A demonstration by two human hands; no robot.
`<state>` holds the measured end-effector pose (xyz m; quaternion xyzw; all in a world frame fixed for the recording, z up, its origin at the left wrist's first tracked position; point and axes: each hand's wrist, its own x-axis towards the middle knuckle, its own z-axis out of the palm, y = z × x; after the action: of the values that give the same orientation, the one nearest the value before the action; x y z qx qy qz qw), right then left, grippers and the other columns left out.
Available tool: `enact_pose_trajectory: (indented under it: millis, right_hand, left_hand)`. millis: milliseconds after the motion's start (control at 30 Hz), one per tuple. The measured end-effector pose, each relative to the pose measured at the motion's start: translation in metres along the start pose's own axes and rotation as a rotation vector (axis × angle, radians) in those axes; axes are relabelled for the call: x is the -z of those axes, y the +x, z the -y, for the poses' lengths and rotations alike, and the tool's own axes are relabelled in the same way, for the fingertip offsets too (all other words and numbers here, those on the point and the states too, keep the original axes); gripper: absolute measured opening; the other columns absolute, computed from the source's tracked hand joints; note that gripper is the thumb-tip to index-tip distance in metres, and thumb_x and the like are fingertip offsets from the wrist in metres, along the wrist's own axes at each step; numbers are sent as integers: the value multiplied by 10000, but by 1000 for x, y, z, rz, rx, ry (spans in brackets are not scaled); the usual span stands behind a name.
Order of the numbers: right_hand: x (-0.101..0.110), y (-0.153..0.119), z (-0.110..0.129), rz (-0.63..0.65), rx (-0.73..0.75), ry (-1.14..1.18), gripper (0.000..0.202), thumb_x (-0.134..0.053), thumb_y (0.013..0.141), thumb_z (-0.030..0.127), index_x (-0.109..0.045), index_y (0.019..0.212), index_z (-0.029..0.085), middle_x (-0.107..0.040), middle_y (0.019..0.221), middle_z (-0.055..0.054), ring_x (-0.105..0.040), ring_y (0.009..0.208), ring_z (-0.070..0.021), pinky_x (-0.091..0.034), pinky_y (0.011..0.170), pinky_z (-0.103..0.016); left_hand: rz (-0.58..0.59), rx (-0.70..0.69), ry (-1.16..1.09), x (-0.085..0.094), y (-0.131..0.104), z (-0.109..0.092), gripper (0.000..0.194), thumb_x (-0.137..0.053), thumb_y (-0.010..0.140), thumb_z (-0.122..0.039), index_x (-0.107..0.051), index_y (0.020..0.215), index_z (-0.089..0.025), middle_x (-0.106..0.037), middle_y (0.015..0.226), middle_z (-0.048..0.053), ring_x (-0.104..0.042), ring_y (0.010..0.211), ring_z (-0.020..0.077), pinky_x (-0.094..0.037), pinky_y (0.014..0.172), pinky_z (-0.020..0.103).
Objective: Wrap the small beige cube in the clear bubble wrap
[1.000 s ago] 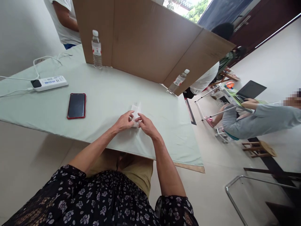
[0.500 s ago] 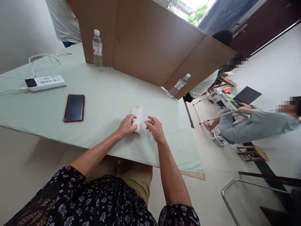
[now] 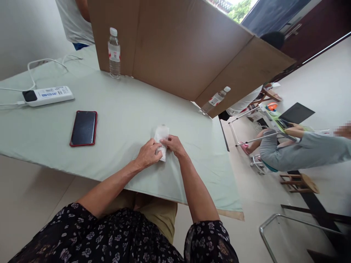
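- The right hand point(image 3: 174, 145) has come back to the small white packet point(image 3: 161, 136), which lies on the tabletop point(image 3: 123, 109).
- The left hand point(image 3: 148, 155) is pinched on the packet too.
- Risk: the thin packet may slip or tear.

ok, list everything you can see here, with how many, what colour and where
folded white packet: 1, white, on the table between both hands
phone: 1, black with red edge, flat on the table left of the hands
power strip: 1, white, far left of the table, white cables attached
water bottles: 2, clear with white caps, one upright by the cardboard, one at its right end
cardboard screen: 1, brown, standing across the table's far side
table: 1, pale green cover
seated person: 1, grey top, right, at a laptop
standing person: 1, white shirt, top left
left hand: on the packet
right hand: pinching the packet
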<state>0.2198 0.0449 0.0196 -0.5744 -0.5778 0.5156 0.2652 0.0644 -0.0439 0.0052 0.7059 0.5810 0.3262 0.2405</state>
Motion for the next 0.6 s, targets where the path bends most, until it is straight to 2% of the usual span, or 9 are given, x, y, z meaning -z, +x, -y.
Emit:
enact_pose_trajectory:
  millis: [133, 200, 300, 367, 400, 500, 600]
  right_hand:
    - [-5, -12, -5, -31, 187, 71, 267, -753, 649, 425, -683, 717, 177, -610, 688, 30, -519, 668, -126, -408, 638, -254]
    - [-8, -22, -9, -40, 283, 106, 264, -745, 697, 425, -738, 805, 185, -676, 804, 2, -577, 753, -155, -453, 719, -279]
    - [-10, -38, -14, -33, 382, 77, 245, -730, 762, 428, -774, 861, 208, -717, 921, -26, -627, 855, -185, -488, 806, -310]
    - [-10, -48, -17, -33, 441, 32, 233, -724, 786, 439, -779, 836, 217, -730, 960, -42, -649, 923, -202, -499, 873, -330]
    - [-8, -53, -19, -28, 464, 14, 237, -717, 799, 449, -781, 835, 223, -736, 991, -49, -657, 968, -210, -499, 915, -343]
    - [-4, -68, -23, 15, 498, -49, 264, -689, 831, 458, -782, 968, 253, -728, 1145, -65, -646, 1134, -232, -464, 1047, -383]
    - [-3, -79, -27, 52, 521, -196, 484, -761, 762, 418, -702, 1219, 269, -648, 1357, -85, -559, 1308, -276, -394, 1146, -450]
  left_hand:
    - [-8, 43, -38, -2, 1, 2, 272, -595, 811, -247, -707, 1054, -196, -578, 965, 54, -593, 777, 186, -539, 797, 341]
    - [-76, 64, -60, -4, 0, 3, 315, -626, 790, -252, -666, 1098, -201, -594, 1003, 60, -612, 852, 207, -542, 841, 359]
    - [-214, 71, -92, -4, 1, 6, 549, -711, 719, -255, -565, 1243, -180, -603, 1134, 99, -597, 1061, 270, -512, 969, 423]
    - [-234, 45, -125, -3, 3, 9, 701, -772, 672, -272, -514, 1313, -154, -571, 1255, 142, -541, 1202, 310, -461, 1057, 465]
    - [-209, 28, -152, -3, 5, 12, 711, -790, 668, -288, -519, 1312, -151, -546, 1309, 157, -511, 1257, 320, -434, 1090, 475]
    - [-59, 5, -256, 0, 8, 18, 434, -770, 710, -284, -627, 1105, -177, -518, 1364, 154, -468, 1339, 311, -427, 1102, 455]
    - [24, 14, -324, 1, 11, 21, 265, -749, 697, -214, -645, 940, -193, -573, 1325, 124, -510, 1302, 290, -447, 1075, 442]
